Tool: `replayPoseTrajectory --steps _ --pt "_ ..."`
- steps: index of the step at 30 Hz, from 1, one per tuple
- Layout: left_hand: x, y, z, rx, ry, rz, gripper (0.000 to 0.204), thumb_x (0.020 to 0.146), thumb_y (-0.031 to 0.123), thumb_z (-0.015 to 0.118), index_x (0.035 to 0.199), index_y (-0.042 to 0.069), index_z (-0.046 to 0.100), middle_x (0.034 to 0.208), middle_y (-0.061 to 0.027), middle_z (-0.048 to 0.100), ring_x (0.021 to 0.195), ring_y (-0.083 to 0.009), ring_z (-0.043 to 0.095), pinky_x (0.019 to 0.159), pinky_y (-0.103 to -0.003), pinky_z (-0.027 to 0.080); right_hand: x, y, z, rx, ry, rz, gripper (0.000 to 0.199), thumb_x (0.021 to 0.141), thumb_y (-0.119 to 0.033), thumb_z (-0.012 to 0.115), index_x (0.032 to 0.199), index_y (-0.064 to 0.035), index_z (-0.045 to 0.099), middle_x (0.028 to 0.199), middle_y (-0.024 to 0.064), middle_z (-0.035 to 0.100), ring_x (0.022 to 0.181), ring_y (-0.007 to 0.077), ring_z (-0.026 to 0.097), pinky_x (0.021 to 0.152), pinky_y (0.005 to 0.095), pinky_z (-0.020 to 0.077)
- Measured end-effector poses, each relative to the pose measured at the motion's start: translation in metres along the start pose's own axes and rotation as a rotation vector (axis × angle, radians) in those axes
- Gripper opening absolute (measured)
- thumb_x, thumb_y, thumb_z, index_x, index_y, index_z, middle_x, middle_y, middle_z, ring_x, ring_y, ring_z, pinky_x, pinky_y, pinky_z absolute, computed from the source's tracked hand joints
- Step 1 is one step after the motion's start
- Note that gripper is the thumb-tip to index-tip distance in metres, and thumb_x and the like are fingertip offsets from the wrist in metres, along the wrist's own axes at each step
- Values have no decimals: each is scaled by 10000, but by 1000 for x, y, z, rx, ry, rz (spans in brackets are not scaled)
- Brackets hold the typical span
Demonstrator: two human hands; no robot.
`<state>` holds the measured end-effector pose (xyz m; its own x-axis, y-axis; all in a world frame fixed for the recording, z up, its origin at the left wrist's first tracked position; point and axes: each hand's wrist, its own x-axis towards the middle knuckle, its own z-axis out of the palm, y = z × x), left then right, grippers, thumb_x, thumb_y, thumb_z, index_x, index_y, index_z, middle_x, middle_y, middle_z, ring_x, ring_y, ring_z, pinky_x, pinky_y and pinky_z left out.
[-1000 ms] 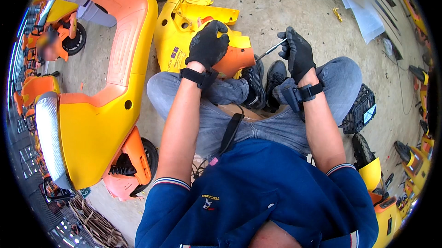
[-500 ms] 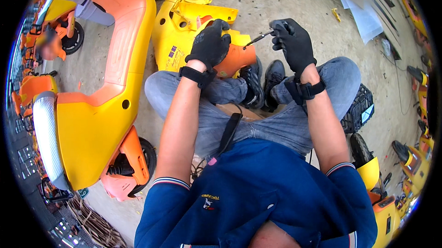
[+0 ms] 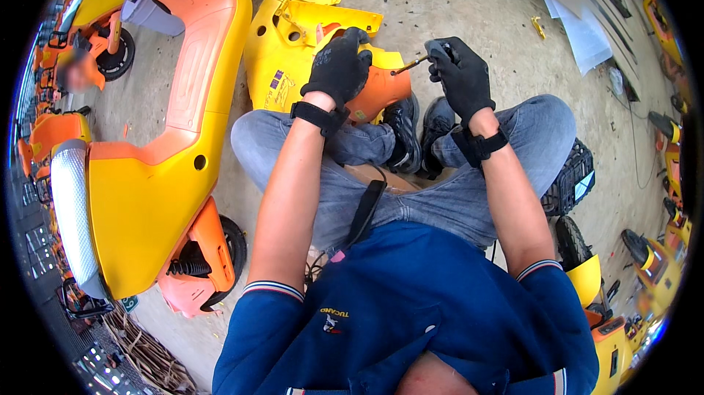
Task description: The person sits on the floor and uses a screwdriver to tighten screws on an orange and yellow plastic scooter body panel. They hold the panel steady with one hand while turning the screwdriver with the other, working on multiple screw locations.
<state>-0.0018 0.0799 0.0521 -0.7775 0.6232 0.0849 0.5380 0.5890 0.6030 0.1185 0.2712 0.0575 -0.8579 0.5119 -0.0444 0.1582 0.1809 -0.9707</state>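
Observation:
A yellow plastic body panel (image 3: 273, 65) with round holes and purple marks stands in front of me, at the left of my feet. An orange plastic piece (image 3: 389, 90) joins it on the right. My left hand (image 3: 340, 66), in a black glove, is closed on the top of the orange piece; its fingertips are partly hidden. My right hand (image 3: 460, 74), also gloved, pinches a screwdriver (image 3: 412, 66). The screwdriver's thin shaft points left, and its tip meets a small dark hole in the orange piece.
A large yellow and orange scooter body (image 3: 147, 211) stands close on my left, with a wheel below. At the back right lie translucent sheets (image 3: 579, 28) and dark strips. A black crate-like thing (image 3: 572, 178) sits by my right knee. More yellow scooters (image 3: 653, 259) stand at the far right.
My right hand has moved slightly with the screwdriver, whose shaft is now turned a little and catches a coppery shine. The left hand stays on the orange piece, and the view has shifted slightly.

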Motion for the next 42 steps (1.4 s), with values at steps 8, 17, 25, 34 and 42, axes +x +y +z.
replayPoseTrajectory --steps 8,17,25,34,42 --pt "0 1 1 21 5 11 288 861 156 622 1125 45 598 1065 -196 659 1017 -366 622 878 -419 495 0 2 0 -36 2 -17 200 931 -220 617 963 -26 656 687 45 629 603 90 581 568 258 475" --pt "1 3 1 5 -5 -26 287 862 161 616 1125 47 599 1066 -197 660 1014 -363 625 881 -416 495 -1 3 -1 -37 -12 -50 193 940 -210 605 967 -24 651 699 55 632 611 97 588 574 263 482" --pt "1 5 0 14 -17 -36 288 867 158 614 1131 44 601 1078 -197 660 1023 -360 624 892 -412 494 -2 5 -2 -139 -53 -142 167 931 -157 580 1007 -20 639 785 89 639 653 154 609 613 286 494" --pt "0 6 -1 42 -8 -29 285 864 153 614 1127 43 608 1084 -195 659 1032 -356 622 895 -412 493 1 11 -5 -335 -108 -351 174 951 -146 590 1080 -47 649 789 31 638 661 83 566 605 237 467" --pt "0 5 0 17 6 -30 281 858 157 619 1114 43 612 1064 -195 665 1017 -359 627 886 -414 494 -8 -37 -5 -760 -112 -148 428 978 -417 462 879 -31 620 870 215 649 842 381 632 732 439 492"
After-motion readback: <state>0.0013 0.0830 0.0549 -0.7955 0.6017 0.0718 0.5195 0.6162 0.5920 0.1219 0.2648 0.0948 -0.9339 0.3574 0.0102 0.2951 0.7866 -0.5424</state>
